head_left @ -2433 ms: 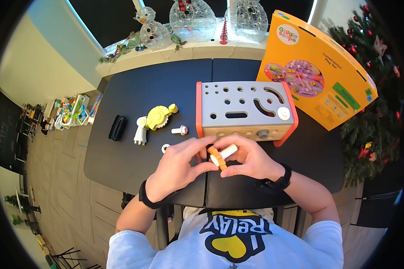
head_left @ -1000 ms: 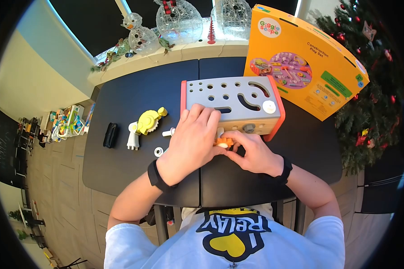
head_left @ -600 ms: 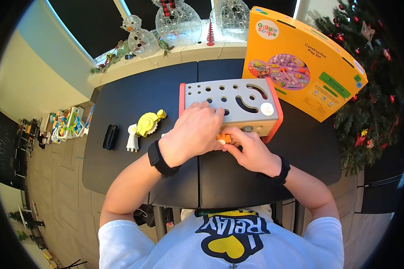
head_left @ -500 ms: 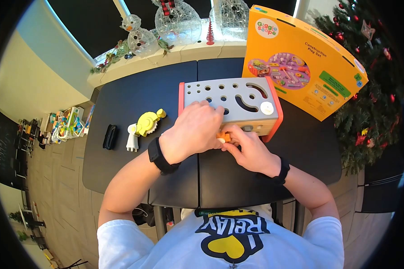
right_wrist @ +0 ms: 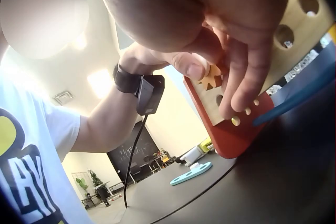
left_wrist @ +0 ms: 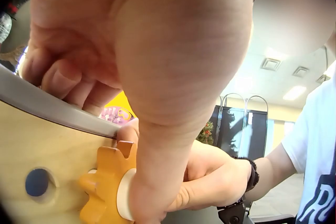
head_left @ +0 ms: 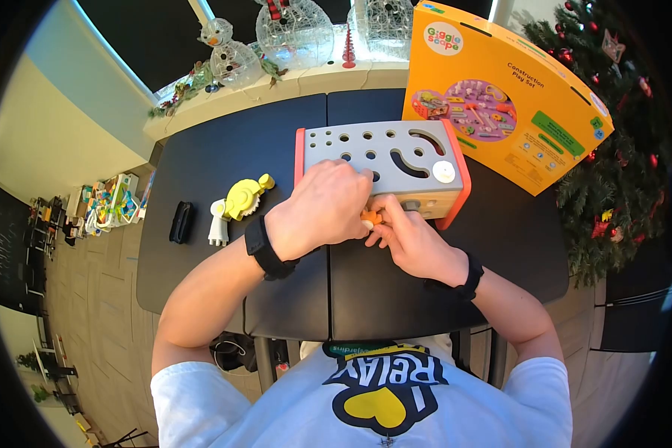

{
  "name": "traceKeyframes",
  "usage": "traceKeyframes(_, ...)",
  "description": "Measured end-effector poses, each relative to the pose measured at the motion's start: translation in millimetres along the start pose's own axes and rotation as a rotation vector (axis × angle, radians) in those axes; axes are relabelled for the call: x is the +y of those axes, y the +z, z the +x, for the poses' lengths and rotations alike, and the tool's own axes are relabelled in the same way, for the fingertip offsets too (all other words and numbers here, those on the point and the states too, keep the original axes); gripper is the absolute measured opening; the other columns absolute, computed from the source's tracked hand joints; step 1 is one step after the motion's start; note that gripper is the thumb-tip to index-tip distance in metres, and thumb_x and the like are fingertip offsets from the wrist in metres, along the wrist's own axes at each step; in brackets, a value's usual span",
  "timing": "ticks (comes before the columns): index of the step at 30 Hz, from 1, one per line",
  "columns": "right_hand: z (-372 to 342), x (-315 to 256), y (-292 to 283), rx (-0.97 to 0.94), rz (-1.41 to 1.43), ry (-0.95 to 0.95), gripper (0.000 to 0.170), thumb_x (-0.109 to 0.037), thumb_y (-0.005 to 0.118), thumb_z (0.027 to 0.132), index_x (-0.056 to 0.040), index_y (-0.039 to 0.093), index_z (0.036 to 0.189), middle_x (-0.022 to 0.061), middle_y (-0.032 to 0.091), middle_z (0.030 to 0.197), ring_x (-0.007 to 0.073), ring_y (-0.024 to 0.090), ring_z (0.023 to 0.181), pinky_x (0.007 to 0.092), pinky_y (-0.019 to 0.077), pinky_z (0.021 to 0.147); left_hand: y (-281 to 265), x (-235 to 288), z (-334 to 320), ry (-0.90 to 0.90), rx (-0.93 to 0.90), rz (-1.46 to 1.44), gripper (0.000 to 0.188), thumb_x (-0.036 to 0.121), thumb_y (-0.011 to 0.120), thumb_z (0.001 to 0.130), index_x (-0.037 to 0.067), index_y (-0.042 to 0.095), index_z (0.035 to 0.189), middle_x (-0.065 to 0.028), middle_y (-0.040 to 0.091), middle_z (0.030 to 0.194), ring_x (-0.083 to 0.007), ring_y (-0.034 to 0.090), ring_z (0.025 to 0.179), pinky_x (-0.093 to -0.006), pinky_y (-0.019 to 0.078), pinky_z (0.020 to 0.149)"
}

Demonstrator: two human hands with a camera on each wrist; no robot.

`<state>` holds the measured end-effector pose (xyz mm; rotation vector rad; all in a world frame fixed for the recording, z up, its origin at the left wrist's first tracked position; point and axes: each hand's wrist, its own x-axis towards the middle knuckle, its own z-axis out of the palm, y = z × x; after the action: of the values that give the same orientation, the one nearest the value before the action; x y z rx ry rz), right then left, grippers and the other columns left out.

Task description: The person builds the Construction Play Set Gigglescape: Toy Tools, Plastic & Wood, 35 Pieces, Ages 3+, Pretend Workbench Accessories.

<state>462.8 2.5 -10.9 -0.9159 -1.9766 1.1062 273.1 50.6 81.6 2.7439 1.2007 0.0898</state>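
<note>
A wooden toy workbench point(head_left: 420, 154) with a grey perforated top and red sides stands in front of me. An orange toy gear point(left_wrist: 100, 184) sits against its wooden front panel, with the white head of a bolt point(left_wrist: 125, 196) through its middle. My left hand point(head_left: 322, 200) reaches over the front top edge, fingers curled on the top, while its thumb presses the bolt head. My right hand point(head_left: 422, 245) pinches at the gear's right side; its other fingers point(right_wrist: 247, 79) hang before the panel. The bolt's shank is hidden behind the gear.
Left on the black table point(head_left: 194, 280) lie a yellow-and-white toy circular saw point(head_left: 244, 199) and a black case point(head_left: 181, 222). A light-blue toy piece point(right_wrist: 191, 174) shows in the right wrist view. An orange packaging box point(head_left: 552, 82) stands behind the workbench's right end.
Both hands have carried the gear and bolt from before the chest to the front panel. My left hand has moved over the workbench's top edge, covering the loose screw and white ring.
</note>
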Motion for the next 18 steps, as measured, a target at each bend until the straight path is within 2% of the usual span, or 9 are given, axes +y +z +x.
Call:
traceKeyframes(7, 0.4, -0.4, 3.4, 0.048, -0.086, 0.019, 0.027, 0.007, 0.049, 0.100, -0.0021, 0.038, 0.123, 0.0230, 0.071, 0.087, 0.0383, 0.075, 0.079, 0.0467, 0.0576, 0.069, 0.0, -3.0, 4.1, -0.048, -0.047, -0.024, 0.054, 0.026, 0.092, 0.064, -0.005, 0.071, 0.103, -0.0224, 0.070, 0.080, -0.0400, 0.071, 0.085, -0.0480, 0.0559, 0.078)
traceKeyframes(13, -1.3, -2.3, 5.4, 0.083, -0.194, 0.073, 0.030, 0.004, 0.054, 0.099, -0.0014, 0.038, 0.124, 0.0229, 0.069, 0.078, 0.0433, 0.071, 0.073, 0.0498, 0.0568, 0.065, 3.2, -7.3, 4.7, -0.067, -0.025, -0.052, 0.052, 0.026, 0.092, 0.064, -0.003, 0.072, 0.103, -0.0223, 0.071, 0.081, -0.0398, 0.071, 0.085, -0.0485, 0.0558, 0.079)
traceKeyframes(18, -1.2, -3.3, 6.1, 0.117, -0.252, 0.054, 0.034, 0.003, 0.055, 0.098, -0.0012, 0.038, 0.127, 0.0262, 0.069, 0.081, 0.0479, 0.069, 0.074, 0.0525, 0.0562, 0.066, 2.5, -9.8, 4.8, -0.037, -0.001, -0.012, 0.052, 0.027, 0.092, 0.064, -0.002, 0.072, 0.103, -0.0206, 0.069, 0.079, -0.0390, 0.070, 0.085, -0.0483, 0.0556, 0.078)
